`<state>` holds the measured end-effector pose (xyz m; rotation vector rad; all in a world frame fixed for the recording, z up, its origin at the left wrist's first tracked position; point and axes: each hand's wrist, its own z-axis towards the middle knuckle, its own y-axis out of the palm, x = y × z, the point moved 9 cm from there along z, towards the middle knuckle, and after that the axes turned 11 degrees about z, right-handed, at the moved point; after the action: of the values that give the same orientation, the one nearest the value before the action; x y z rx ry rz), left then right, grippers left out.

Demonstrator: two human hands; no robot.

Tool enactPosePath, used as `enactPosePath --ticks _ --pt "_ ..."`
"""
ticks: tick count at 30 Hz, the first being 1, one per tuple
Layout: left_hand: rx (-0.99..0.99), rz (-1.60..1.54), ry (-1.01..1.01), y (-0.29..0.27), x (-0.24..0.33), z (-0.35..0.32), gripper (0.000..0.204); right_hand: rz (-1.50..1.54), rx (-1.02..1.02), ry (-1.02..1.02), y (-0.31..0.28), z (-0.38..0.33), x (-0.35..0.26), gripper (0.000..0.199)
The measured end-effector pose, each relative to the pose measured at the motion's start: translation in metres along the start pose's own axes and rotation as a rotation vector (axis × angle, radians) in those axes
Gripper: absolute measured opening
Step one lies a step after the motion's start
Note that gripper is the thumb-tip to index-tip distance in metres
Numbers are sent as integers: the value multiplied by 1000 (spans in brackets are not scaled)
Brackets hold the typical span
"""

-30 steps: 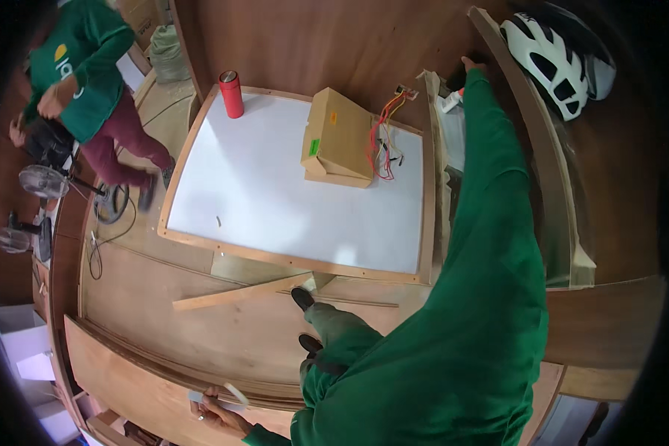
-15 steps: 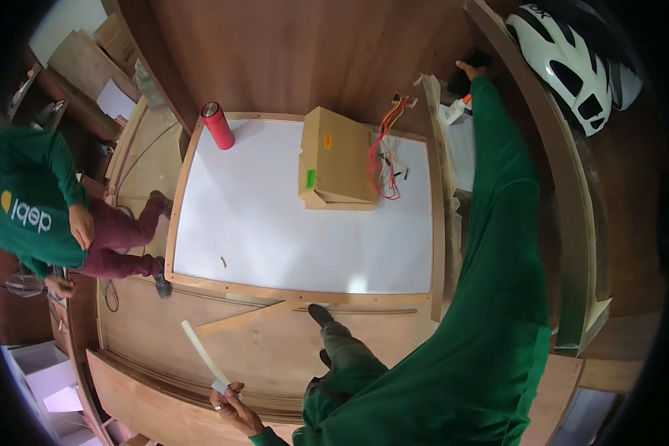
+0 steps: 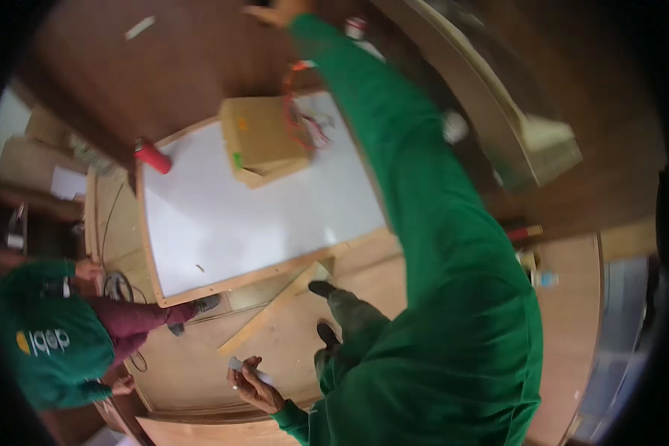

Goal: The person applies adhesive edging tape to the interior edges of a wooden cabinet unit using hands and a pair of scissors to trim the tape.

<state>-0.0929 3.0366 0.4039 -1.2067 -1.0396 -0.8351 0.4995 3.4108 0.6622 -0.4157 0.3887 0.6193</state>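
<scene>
My left hand (image 3: 254,385) is low in the picture, its fingers closed round a small whitish piece (image 3: 236,363); a ring shows on one finger. My right arm stretches up in a green sleeve, and my right hand (image 3: 281,13) is at the upper edge, blurred and partly cut off. A dark thing (image 3: 260,2) shows against its fingers, too little of it to name. Below that hand, a cardboard box (image 3: 264,137) sits on a white wood-framed panel (image 3: 267,230), with red and pale wires (image 3: 305,126) beside it.
A red flask (image 3: 153,157) stands at the panel's left side. A co-worker in a green top (image 3: 48,334) is on the left, a foot near the panel's corner. A wooden strip (image 3: 271,312) lies on the floor by my feet. Wooden framing (image 3: 513,126) runs along the right.
My view has turned and shifted. My right hand has swung from the shelf at the right up to the top middle. The long pale strip at my left hand no longer shows full length.
</scene>
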Motion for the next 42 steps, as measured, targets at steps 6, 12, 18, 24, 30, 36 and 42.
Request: enactPosePath --ticks 6,12,18,24,30,36,42 --pt "-373 -38 85 30 -25 -60 24 614 102 247 76 -120 -201 137" --pt "-838 -208 41 87 -58 -114 24 355 9 111 -95 -319 -361 106" --pt "-855 -281 -80 128 -80 -181 30 938 336 1609 -201 -676 -340 77" --pt "-1216 -196 -39 228 -67 -306 30 1355 1176 1558 -410 -833 -361 57" --pt "-1587 -92 111 360 -14 -462 29 968 1159 1350 -613 -915 -357 44" --pt "-1616 52 504 474 35 -573 36 765 1390 1306 -759 -922 -360 41" --pt "-1822 -17 232 547 80 -675 31 656 1694 1041 -845 -967 -347 59"
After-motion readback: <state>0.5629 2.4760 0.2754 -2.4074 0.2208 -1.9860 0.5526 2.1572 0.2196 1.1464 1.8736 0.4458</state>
